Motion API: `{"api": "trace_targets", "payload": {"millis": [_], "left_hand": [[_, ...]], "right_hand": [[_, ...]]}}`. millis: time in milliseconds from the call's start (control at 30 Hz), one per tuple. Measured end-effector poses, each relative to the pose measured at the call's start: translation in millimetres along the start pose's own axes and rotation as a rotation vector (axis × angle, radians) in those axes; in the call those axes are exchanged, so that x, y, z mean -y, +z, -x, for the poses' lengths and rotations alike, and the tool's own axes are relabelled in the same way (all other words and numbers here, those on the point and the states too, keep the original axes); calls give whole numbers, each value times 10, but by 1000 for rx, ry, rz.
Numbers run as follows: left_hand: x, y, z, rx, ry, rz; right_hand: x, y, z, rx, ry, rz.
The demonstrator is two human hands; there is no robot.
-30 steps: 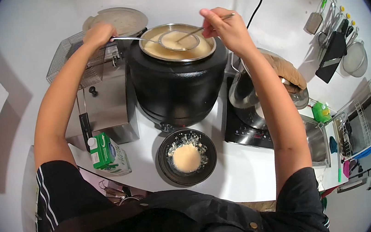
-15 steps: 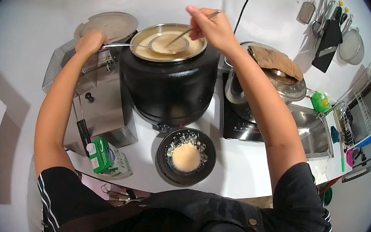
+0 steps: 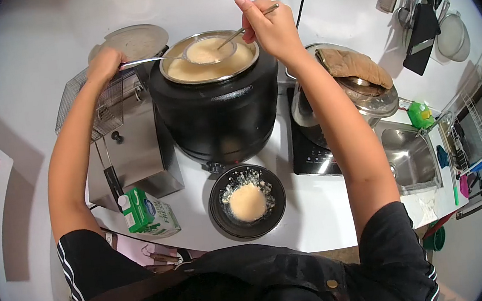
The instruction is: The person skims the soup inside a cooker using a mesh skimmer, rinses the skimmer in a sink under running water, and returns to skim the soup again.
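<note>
Left of the round, shiny black kettle (image 3: 219, 117), the left hand (image 3: 105, 65) grips the silver handle (image 3: 149, 60) of a round metal-rimmed strainer (image 3: 210, 63) over the kettle's mouth, while the right hand (image 3: 271, 26), above the kettle's right side, clasps a thin metal utensil (image 3: 232, 37) dipping into the strainer

The black pot (image 3: 218, 114) looks glossy, its rim (image 3: 212, 80) shiny metal.

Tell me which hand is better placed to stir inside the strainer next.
Probably the right hand: it holds the thin utensil dipping into the strainer; the left hand grips the strainer's handle.
</note>
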State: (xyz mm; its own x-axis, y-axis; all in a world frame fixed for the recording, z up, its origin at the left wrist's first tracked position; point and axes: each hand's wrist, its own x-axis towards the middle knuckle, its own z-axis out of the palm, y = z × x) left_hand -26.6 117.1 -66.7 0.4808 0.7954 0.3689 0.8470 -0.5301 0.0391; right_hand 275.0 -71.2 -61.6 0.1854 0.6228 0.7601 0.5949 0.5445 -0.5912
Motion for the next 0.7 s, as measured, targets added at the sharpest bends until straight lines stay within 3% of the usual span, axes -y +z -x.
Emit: {"api": "trace_targets", "payload": {"millis": [67,200,267,400,467,533,600,667,700], "left_hand": [[39,47,-38,23,-22,39],[-20,41,-24,30,-169,155],[-54,-25,43,-52,23,-16],[-68,1,9,-10,13,17],[-186,-88,53,69,-71,-8],[-142,-98,54,35,-19,-64],[-89,-86,70,3,35,-125],[-94,-30,47,-2,1,-1],[-130,-23,43,3,12,-2]], "right_hand": [[30,26,36,68,132,-209],[-54,90,44,5,-96,-60],[2,19,65,3,-52,-53],[62,53,118,71,84,-237],[-114,135,57,20,-169,-111],[-70,36,28,-3,-256,-19],[21,-52,98,56,113,-179],[47,44,116,57,122,-226],[-7,103,92,56,28,-218]]}}
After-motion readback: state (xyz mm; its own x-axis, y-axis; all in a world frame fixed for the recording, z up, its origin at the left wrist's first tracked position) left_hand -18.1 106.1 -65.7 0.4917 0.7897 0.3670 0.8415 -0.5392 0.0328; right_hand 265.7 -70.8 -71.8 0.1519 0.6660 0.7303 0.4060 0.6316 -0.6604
